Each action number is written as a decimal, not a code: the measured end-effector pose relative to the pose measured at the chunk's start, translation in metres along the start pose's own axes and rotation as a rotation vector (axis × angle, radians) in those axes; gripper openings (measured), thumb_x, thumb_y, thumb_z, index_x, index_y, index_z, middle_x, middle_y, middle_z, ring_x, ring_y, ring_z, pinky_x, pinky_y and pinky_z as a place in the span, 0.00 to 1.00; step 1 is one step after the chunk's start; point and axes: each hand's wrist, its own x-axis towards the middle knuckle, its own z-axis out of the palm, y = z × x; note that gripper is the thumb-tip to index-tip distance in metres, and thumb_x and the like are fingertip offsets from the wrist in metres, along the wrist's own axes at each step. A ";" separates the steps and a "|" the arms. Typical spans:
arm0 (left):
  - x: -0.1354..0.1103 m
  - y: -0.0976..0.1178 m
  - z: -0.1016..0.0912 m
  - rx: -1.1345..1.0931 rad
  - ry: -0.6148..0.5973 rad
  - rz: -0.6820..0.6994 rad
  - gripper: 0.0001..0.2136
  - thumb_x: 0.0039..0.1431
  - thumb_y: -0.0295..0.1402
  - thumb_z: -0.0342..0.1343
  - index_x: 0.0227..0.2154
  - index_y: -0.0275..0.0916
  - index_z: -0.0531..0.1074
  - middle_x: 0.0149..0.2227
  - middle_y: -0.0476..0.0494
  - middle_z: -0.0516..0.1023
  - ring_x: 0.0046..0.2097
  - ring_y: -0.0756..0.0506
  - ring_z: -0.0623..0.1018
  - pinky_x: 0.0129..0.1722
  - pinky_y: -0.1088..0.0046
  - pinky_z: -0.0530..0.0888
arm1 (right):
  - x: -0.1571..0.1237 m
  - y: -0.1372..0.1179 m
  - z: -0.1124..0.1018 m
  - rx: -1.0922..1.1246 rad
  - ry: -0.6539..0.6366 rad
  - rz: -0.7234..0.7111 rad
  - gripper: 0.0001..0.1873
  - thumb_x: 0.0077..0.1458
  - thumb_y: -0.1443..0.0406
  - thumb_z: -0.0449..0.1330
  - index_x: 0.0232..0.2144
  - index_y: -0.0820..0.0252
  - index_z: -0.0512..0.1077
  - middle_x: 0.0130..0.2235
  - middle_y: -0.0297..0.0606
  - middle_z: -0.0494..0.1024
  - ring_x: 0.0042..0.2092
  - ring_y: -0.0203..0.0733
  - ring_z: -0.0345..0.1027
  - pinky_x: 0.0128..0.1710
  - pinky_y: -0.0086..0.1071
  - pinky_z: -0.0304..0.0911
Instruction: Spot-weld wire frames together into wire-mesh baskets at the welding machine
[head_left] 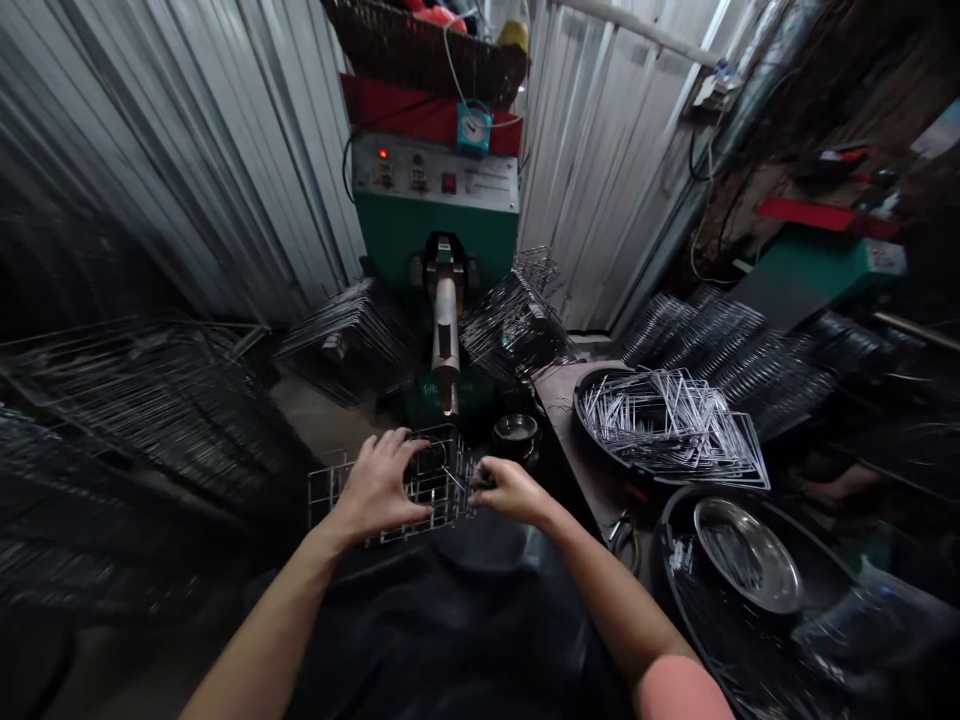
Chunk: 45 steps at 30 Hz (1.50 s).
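A small wire basket with a square grid lies in front of me, below the spot welder's electrode. My left hand spans the basket from above, thumb and fingers spread across its width and holding it. At the basket's right end my right hand is closed in a pinch. A thin bright wire runs from its fingertips towards the basket's middle, but what exactly they grip is hidden.
Behind the electrode stands the green machine body. Stacked wire frames flank it. To the right are a black tub of bent wire frames, pliers and a metal bowl. A co-worker's arm shows at far right.
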 end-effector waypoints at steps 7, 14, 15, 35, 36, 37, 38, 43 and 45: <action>0.013 0.014 -0.006 0.237 -0.115 0.035 0.37 0.33 0.46 0.63 0.51 0.38 0.67 0.53 0.29 0.64 0.54 0.30 0.64 0.52 0.52 0.60 | 0.017 0.013 0.050 0.479 0.182 -0.025 0.04 0.43 0.65 0.57 0.24 0.61 0.68 0.24 0.27 0.69 0.29 0.32 0.62 0.32 0.27 0.59; 0.020 0.013 -0.002 0.189 -0.145 0.049 0.37 0.33 0.47 0.63 0.50 0.38 0.67 0.50 0.32 0.66 0.52 0.33 0.65 0.51 0.57 0.61 | 0.017 0.027 0.056 0.550 0.246 -0.046 0.09 0.43 0.63 0.57 0.27 0.61 0.75 0.29 0.35 0.76 0.36 0.39 0.68 0.40 0.33 0.62; 0.021 0.014 -0.001 0.177 -0.141 0.043 0.37 0.33 0.47 0.63 0.50 0.39 0.66 0.50 0.33 0.67 0.52 0.33 0.65 0.51 0.57 0.61 | 0.018 0.029 0.057 0.579 0.253 -0.016 0.09 0.43 0.63 0.58 0.27 0.61 0.75 0.28 0.34 0.76 0.35 0.38 0.68 0.39 0.32 0.62; 0.028 0.015 -0.006 0.270 -0.217 0.026 0.36 0.37 0.46 0.62 0.52 0.40 0.65 0.50 0.33 0.67 0.52 0.34 0.66 0.50 0.58 0.62 | 0.018 0.045 0.041 0.094 0.198 -0.467 0.08 0.51 0.66 0.61 0.36 0.58 0.76 0.37 0.39 0.76 0.39 0.37 0.71 0.40 0.29 0.65; 0.028 0.012 -0.005 0.267 -0.220 0.030 0.36 0.37 0.46 0.62 0.52 0.40 0.65 0.51 0.33 0.67 0.52 0.34 0.66 0.50 0.58 0.62 | 0.020 0.045 0.042 0.083 0.202 -0.477 0.08 0.51 0.66 0.61 0.35 0.58 0.76 0.36 0.39 0.76 0.39 0.37 0.71 0.40 0.29 0.65; 0.029 0.009 -0.005 0.263 -0.224 0.033 0.36 0.36 0.45 0.62 0.53 0.40 0.65 0.51 0.32 0.66 0.53 0.34 0.66 0.51 0.58 0.62 | 0.021 0.044 0.043 0.071 0.204 -0.482 0.07 0.51 0.66 0.61 0.35 0.58 0.76 0.36 0.39 0.76 0.38 0.37 0.71 0.40 0.29 0.65; 0.030 0.006 -0.004 0.257 -0.226 0.036 0.37 0.36 0.45 0.63 0.53 0.39 0.65 0.52 0.32 0.66 0.53 0.33 0.65 0.51 0.58 0.62 | 0.022 0.043 0.043 0.056 0.204 -0.481 0.07 0.51 0.67 0.61 0.35 0.58 0.76 0.35 0.38 0.76 0.38 0.37 0.71 0.39 0.28 0.65; 0.033 -0.007 -0.001 0.219 -0.203 0.048 0.37 0.35 0.45 0.63 0.53 0.39 0.66 0.54 0.31 0.65 0.55 0.31 0.63 0.53 0.56 0.60 | 0.028 0.040 0.047 -0.010 0.210 -0.457 0.08 0.50 0.69 0.61 0.35 0.57 0.76 0.36 0.38 0.76 0.39 0.36 0.71 0.39 0.27 0.65; 0.035 -0.011 0.000 0.206 -0.190 0.052 0.36 0.35 0.45 0.63 0.52 0.40 0.66 0.54 0.32 0.65 0.55 0.31 0.64 0.53 0.55 0.60 | 0.032 0.040 0.048 -0.021 0.222 -0.462 0.08 0.50 0.69 0.61 0.35 0.58 0.76 0.36 0.38 0.76 0.38 0.36 0.71 0.39 0.27 0.65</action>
